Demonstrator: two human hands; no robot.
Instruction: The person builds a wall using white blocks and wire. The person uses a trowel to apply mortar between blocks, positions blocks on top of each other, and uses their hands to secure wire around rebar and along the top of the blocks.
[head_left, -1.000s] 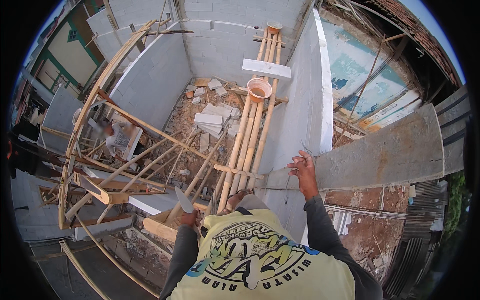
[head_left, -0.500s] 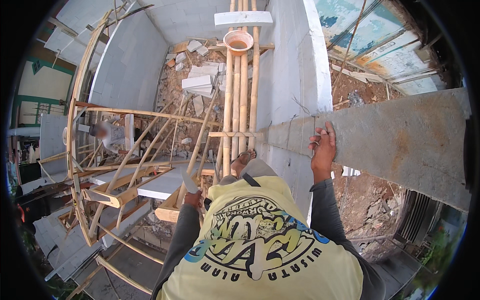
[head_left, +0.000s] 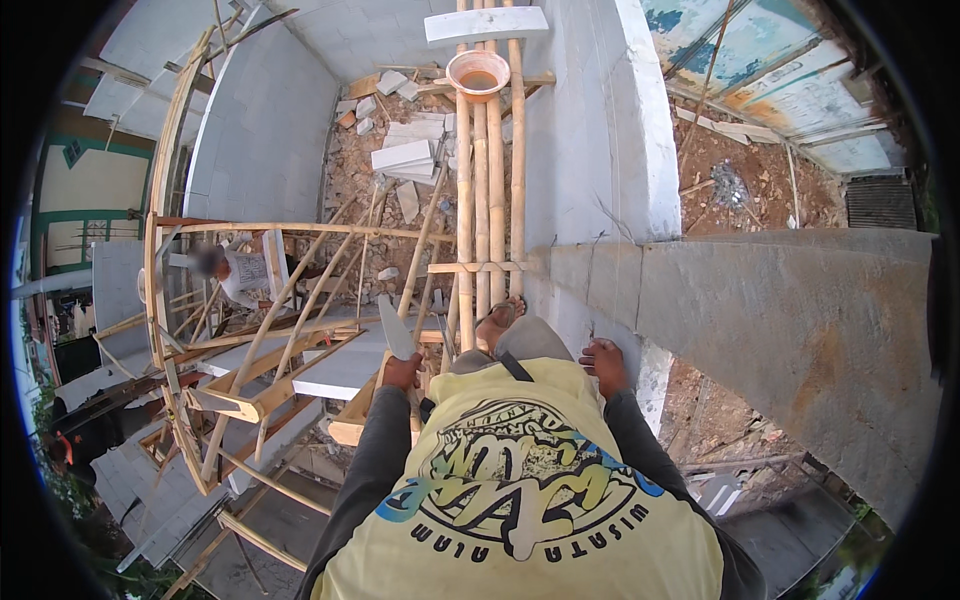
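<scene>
My left hand (head_left: 402, 372) is wrapped round a trowel (head_left: 396, 328), its pale tapered blade pointing up and away from me. Both are above the timber framing to my left. My right hand (head_left: 606, 366) is beside my right knee, close against the pale block wall (head_left: 570, 310). Its fingers are bent and apart, with nothing seen in them. Thin dark wires stick out of the wall near those fingers. My sandalled foot (head_left: 500, 318) stands on the bamboo poles (head_left: 484, 200) that run ahead of me.
Ahead on the poles sit an orange-rimmed basin (head_left: 478, 76) and a white block (head_left: 486, 25). A grey concrete beam (head_left: 790, 310) extends right. Rubble and stacked blocks (head_left: 404, 156) lie below. At left, a person (head_left: 240, 275) is among bamboo and timber scaffolding.
My right hand has left the concrete beam and come back toward my knee. The left hand and trowel have shifted slightly right and up, and the view has moved a little.
</scene>
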